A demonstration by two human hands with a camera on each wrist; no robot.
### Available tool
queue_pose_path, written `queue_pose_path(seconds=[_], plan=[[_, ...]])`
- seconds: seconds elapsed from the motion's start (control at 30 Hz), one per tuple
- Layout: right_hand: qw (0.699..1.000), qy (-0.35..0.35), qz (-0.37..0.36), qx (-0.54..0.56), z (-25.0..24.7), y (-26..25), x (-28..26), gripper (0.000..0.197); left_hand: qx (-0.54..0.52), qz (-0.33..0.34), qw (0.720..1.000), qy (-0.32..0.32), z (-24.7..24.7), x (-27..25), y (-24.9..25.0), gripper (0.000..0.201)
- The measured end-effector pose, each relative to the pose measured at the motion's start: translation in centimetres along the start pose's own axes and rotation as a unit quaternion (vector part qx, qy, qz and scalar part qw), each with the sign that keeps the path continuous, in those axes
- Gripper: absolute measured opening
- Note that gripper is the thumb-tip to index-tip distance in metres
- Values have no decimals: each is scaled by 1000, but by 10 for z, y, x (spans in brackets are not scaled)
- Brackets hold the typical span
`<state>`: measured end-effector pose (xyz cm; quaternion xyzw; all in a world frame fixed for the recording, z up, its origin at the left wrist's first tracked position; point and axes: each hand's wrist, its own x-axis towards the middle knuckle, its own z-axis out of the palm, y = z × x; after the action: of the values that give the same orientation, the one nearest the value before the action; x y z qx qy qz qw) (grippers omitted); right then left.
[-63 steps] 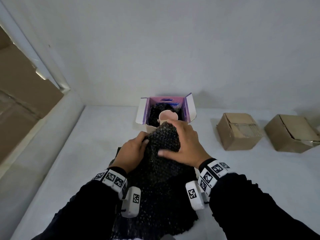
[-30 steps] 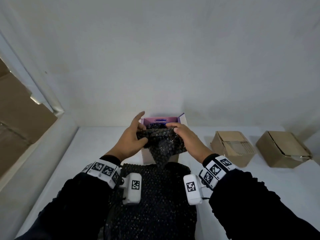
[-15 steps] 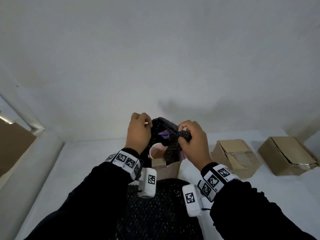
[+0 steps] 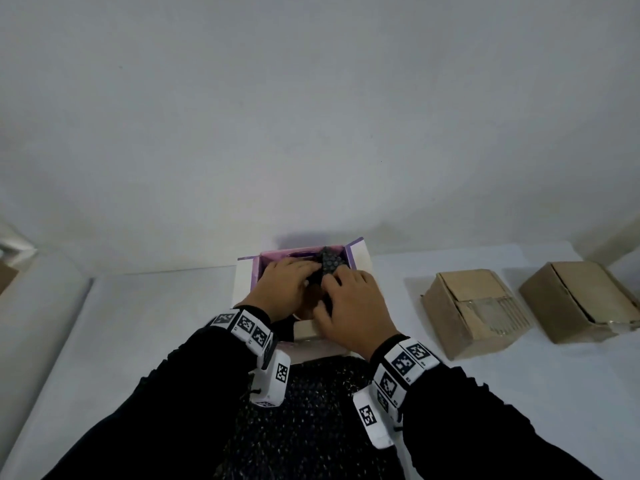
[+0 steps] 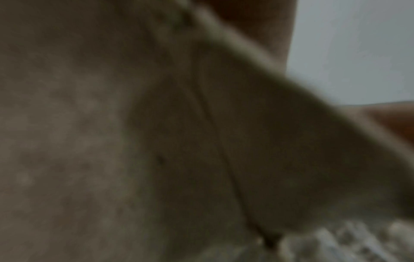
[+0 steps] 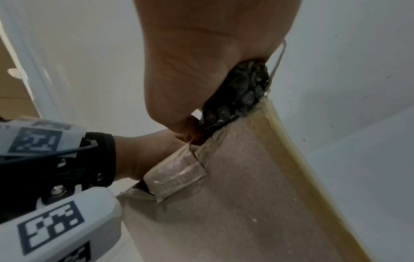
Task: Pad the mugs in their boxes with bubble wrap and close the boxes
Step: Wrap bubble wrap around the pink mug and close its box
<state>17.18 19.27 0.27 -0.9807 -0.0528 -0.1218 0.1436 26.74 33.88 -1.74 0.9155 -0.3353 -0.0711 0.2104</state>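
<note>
A white table (image 4: 138,323) carries one large sheet of black bubble wrap (image 4: 311,427) at the near edge. Two brown cardboard boxes sit to the right, one nearer (image 4: 471,310), one farther right (image 4: 581,299). One open box (image 4: 356,254), purple inside, stands at centre. Left hand (image 4: 287,285) and right hand (image 4: 353,303) lie over its opening, fingers pressing a dark bubble wrap wad (image 4: 330,263) in; whether they grip it cannot be told. Any mug is hidden.
</note>
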Motion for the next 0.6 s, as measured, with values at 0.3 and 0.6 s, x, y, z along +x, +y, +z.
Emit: queue_pose_path(seconds=[0.3,0.6], plan=[[993,-10,-9,-113,6,0,1,32,136,-41,988,-61,8,2,-1,57],[984,-27,1,-174,1,9,-9,34,202,-27,978,-51,12,-1,-3,78]])
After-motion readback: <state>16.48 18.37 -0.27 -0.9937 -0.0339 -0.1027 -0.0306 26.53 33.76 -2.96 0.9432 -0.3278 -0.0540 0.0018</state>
